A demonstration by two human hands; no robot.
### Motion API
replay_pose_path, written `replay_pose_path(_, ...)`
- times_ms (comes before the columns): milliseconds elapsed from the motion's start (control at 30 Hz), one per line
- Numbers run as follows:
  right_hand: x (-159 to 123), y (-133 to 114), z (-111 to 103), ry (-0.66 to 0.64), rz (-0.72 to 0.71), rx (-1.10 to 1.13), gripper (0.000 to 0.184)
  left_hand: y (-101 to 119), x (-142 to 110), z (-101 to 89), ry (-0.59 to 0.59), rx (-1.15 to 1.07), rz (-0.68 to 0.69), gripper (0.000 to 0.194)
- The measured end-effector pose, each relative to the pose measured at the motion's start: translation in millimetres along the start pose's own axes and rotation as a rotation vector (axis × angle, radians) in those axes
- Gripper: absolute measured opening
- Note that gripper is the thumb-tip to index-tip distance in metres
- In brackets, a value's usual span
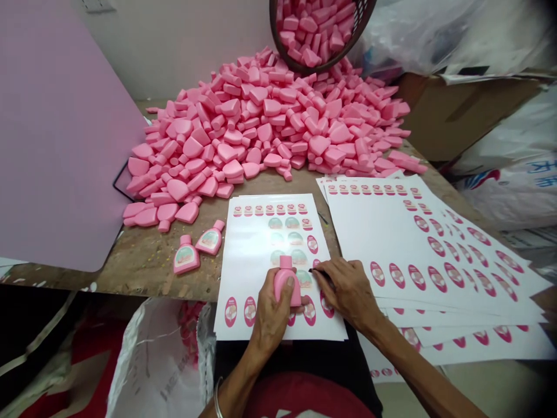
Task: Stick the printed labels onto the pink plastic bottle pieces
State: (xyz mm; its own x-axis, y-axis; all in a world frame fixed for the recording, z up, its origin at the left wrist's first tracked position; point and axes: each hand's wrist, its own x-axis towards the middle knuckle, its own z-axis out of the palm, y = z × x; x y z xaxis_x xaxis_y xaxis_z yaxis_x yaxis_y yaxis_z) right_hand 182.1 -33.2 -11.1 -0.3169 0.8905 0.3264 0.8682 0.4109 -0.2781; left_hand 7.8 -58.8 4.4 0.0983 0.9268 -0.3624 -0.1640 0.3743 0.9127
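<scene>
Smooth plastic bottle (282, 275) is gripped by the left hand (270, 306); the right hand (347, 288) pinches a slim tool (311, 270).

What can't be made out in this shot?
All in the head view:
Dark thing: mostly hidden by the right hand; can't tell what it is.
Held pink bottle: far side faces away, behind its own front and the left hand.
Sticker sheet: lettering too small.
Basket: cut off by top edge.
Bottle pile: lower layers covered by upper ones.
</scene>
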Motion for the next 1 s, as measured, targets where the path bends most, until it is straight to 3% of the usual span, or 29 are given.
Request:
replay_pose_path(233, 1.8, 2.0, -1.2, -0.047, 0.004, 0.068, 0.014, -1.0, 0.7, -0.5, -0.011, 0.038, 0.025, 0.035)
replay_pose_path(400, 3.5, 0.5, 0.2, 0.003, 0.017, 0.098, 0.013, -2.1, 0.6, -1.2, -0.014, 0.041, 0.025, 0.035)
replay_pose_path(600, 0.3, -5.3, -5.2, 0.109, -0.142, -0.034, 0.014, -2.3, 1.4, -1.9, -0.015, 0.001, 0.008, 0.036)
replay_pose_path(800, 0.2, 0.7, -8.0, 0.039, -0.022, -0.029, 0.015, 0.8, 0.7, -0.7, -0.008, -0.032, -0.02, 0.038)
replay_pose_path(900, 0.3, -1.8, -3.3, -0.003, -0.008, 0.061, 0.017, 1.6, 0.1, -0.1, -0.007, -0.046, -0.028, 0.039)
replay_pose_path(1000, 0.9, -2.6, -0.9, -0.045, 0.115, 0.242, 0.019, 1.9, 0.7, -1.1, -0.012, -0.06, -0.014, 0.04)
